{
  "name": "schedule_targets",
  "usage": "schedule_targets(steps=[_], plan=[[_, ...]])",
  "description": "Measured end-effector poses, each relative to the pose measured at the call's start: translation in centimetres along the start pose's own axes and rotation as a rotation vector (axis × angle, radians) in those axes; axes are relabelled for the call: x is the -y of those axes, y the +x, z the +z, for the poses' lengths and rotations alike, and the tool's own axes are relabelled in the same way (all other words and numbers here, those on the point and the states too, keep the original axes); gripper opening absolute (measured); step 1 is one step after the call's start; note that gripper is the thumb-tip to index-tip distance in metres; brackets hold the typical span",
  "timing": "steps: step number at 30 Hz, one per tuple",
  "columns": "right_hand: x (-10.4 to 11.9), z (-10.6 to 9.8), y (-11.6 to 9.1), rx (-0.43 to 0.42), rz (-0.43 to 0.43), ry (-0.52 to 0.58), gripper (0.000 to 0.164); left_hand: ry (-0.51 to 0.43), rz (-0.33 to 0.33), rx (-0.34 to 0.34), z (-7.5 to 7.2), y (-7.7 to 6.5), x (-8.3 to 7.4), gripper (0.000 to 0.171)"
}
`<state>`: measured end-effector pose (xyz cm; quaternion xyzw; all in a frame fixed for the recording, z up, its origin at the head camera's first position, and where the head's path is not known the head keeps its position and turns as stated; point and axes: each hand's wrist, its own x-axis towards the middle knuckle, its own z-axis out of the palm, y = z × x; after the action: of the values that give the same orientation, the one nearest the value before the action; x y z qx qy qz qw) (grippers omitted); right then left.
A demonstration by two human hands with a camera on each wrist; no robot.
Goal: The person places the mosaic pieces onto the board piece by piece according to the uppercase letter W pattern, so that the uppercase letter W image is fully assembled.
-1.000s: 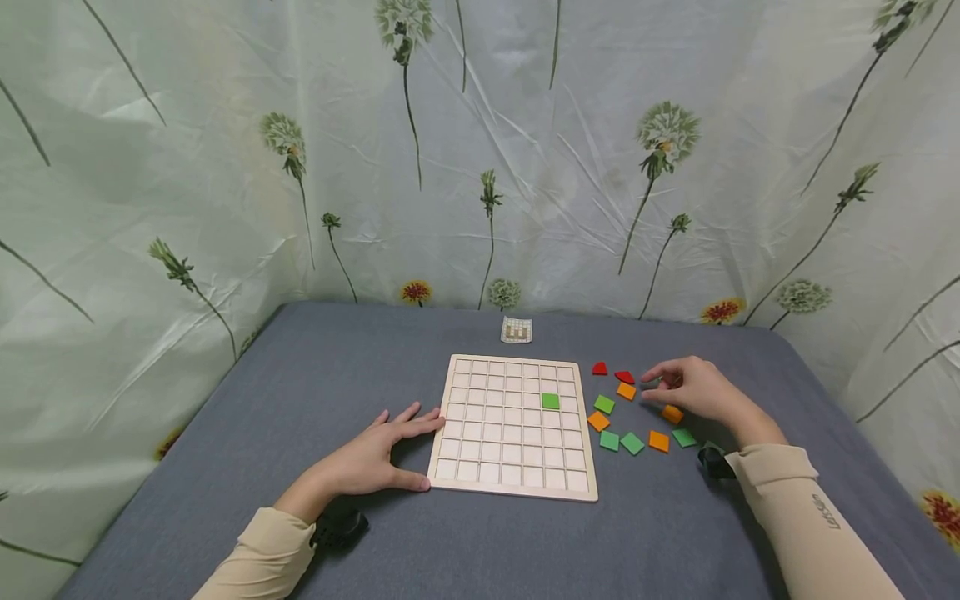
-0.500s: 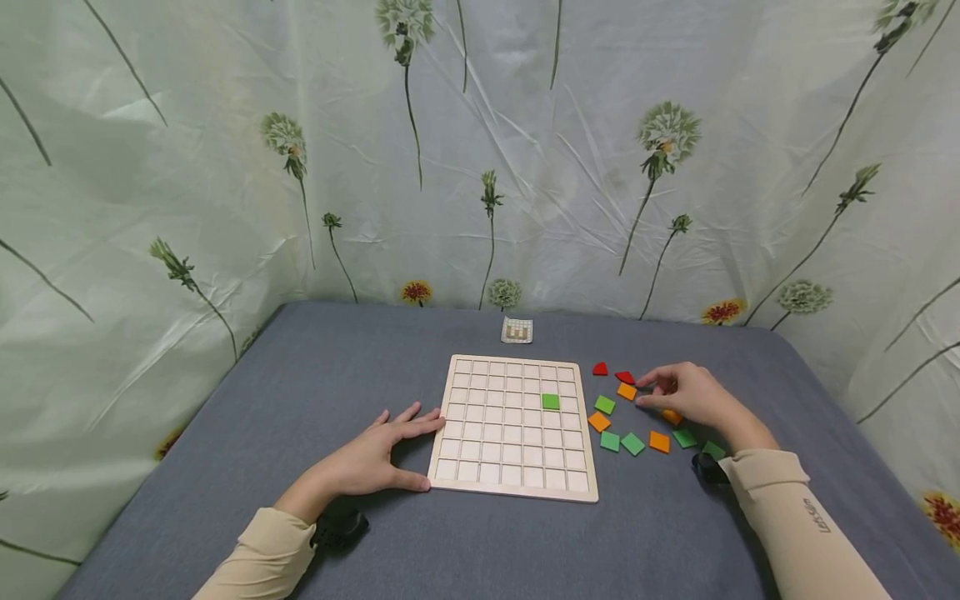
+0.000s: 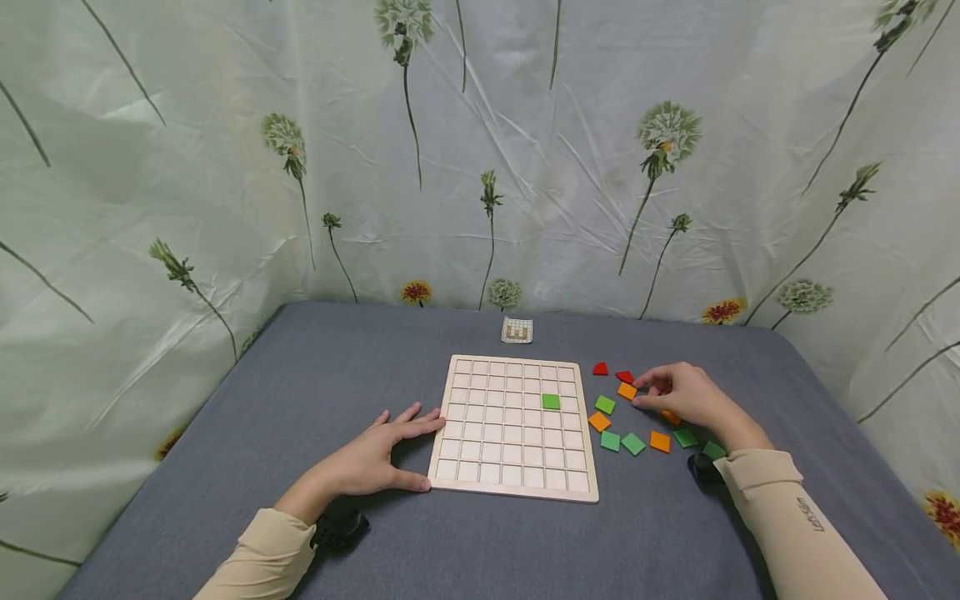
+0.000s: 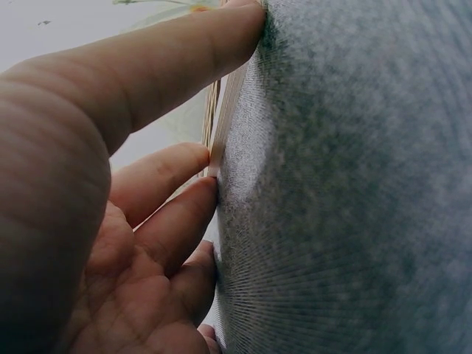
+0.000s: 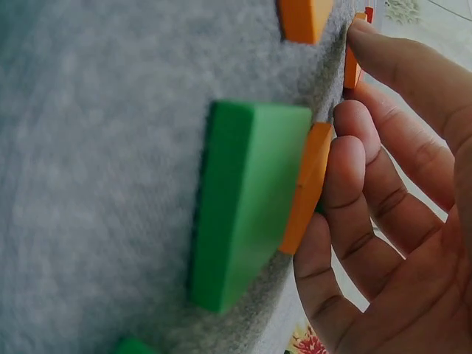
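Observation:
My left hand (image 3: 363,460) lies with spread, straight fingers on the cloth, its thumb and fingertips touching the left edge of a pale wooden grid board (image 3: 491,472). One green square tile (image 3: 551,402) sits in a cell on the board's right side. Right of the board, my right hand (image 3: 693,396) pinches a small orange square tile (image 3: 627,391) between thumb and index fingertips; the right wrist view shows them at opposite edges of that orange tile (image 5: 352,68). The other fingers curl beside another orange tile (image 5: 306,192) and a green tile (image 5: 258,206).
Several loose green tiles (image 3: 633,443) and orange tiles (image 3: 660,442) lie between the board and my right forearm. Two red pieces (image 3: 600,369) are behind them. A small card with a printed grid (image 3: 517,330) lies beyond the board, before a floral curtain (image 3: 450,167).
My right hand has moved slightly left and its thumb and index finger have come onto the orange tile. The left hand and the board have stayed put.

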<state>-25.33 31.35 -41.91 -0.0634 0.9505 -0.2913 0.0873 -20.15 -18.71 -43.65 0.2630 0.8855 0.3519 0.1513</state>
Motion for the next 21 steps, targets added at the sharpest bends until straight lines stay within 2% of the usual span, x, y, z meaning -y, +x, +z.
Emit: schedule_targets(steps=[21], plan=[[0.29, 0.21, 0.13, -0.013, 0.016, -0.004, 0.033, -0.006, -0.004, 0.004, 0.04, 0.02, 0.24, 0.088]])
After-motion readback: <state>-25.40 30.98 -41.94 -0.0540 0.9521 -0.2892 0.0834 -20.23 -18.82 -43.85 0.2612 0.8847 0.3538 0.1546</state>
